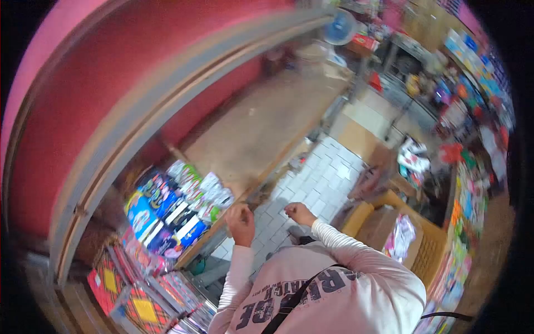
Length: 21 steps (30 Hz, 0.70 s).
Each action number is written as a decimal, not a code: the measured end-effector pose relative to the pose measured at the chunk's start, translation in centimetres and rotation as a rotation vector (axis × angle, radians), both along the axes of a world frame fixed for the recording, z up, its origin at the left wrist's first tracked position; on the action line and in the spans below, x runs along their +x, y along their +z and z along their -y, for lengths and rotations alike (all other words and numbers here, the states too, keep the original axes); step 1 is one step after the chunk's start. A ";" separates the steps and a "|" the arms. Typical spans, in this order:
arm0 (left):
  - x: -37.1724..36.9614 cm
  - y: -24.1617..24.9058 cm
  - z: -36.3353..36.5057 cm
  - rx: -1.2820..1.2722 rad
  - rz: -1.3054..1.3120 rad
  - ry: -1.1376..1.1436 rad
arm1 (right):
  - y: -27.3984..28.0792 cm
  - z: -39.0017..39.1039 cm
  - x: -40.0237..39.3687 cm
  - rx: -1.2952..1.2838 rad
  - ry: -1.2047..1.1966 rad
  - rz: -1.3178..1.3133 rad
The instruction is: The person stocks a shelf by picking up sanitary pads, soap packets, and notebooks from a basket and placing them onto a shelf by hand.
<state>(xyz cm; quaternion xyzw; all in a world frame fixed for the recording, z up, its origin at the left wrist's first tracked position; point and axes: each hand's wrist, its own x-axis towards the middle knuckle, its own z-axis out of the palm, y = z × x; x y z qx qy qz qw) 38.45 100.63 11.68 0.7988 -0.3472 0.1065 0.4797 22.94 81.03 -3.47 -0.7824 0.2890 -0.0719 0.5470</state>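
Note:
My left hand point(241, 224) is raised at the lower centre, beside the edge of a wooden platform, with its fingers curled in. To its right, my right hand point(300, 214) hangs over the white tiled floor point(317, 178), its fingers also bent inward. A gap separates the two hands, and they do not touch each other. No object can be made out in either one; blur hides the fingertips. Colourful plastic packs point(167, 214) are stacked left of my left hand. A yellow plastic chair point(431, 250) with a shiny packet point(401, 236) stands right of my right hand.
The brown wooden platform point(261, 122) runs along a red wall point(111, 83). Shelves of colourful goods point(461, 222) line the right side. A blue fan point(340, 26) stands at the back. Flat patterned boxes point(139, 295) lie at the lower left.

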 end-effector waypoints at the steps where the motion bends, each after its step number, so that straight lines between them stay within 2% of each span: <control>1: -1.1 -1.0 0.5 0.047 -0.069 -0.081 | -0.2 -0.5 -2.7 0.019 -0.051 -0.024; 4: -3.3 -5.1 2.0 0.098 -0.182 -0.398 | -0.5 -1.6 -9.4 -0.011 -0.194 -0.105; 6: -4.2 -8.5 2.9 0.241 -0.237 -0.548 | 2.3 -2.3 -13.7 -0.061 -0.301 -0.177; 7: -4.6 -9.6 3.3 0.314 -0.252 -0.624 | 2.0 -2.4 -15.8 -0.144 -0.348 -0.167; 12: -7.8 -10.7 5.9 0.524 -0.266 -0.861 | 4.2 -3.4 -24.5 -0.255 -0.793 -0.074; 15: -9.8 -9.6 7.5 0.549 -0.270 -0.948 | 9.5 -4.2 -28.5 -0.246 -1.043 -0.139; 16: -10.2 -10.6 8.5 0.536 -0.294 -1.000 | 8.8 -4.1 -30.2 -0.243 -1.120 -0.074; 19: -13.2 -10.0 11.6 0.621 -0.343 -1.038 | 7.2 -3.9 -35.5 -0.313 -1.324 -0.070; 21: -16.0 -8.7 13.8 0.573 -0.297 -1.116 | 6.4 -3.7 -39.0 -0.265 -1.479 -0.084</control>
